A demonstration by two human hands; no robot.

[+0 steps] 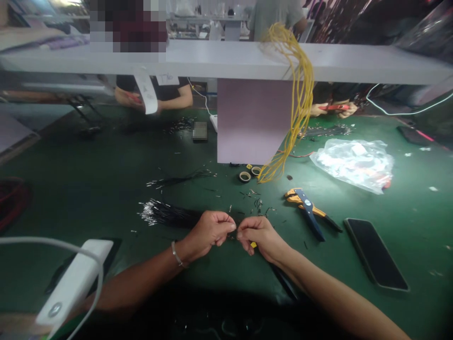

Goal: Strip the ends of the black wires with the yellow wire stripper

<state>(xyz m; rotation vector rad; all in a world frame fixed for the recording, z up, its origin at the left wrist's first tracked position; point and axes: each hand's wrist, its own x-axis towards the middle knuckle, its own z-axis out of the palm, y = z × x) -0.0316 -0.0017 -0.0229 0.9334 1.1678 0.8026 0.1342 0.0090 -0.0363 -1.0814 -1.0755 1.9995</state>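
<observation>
My left hand, with a bracelet at the wrist, is closed in a pinch on a thin dark wire whose light tip sticks up above the fingers. Just to its right, my right hand is pinched too; what its fingertips hold is too small to make out. A yellow bit shows under the right fingers, and a dark tool handle lies beneath that forearm. A bundle of black wires with bare silvery ends lies beside my left hand. Small clippings are scattered beyond the hands.
Orange-and-blue wire strippers and a phone lie right. Behind are tape rolls, hanging yellow wires, a plastic bag and a shelf. A white power strip is at left. Two people work across the table.
</observation>
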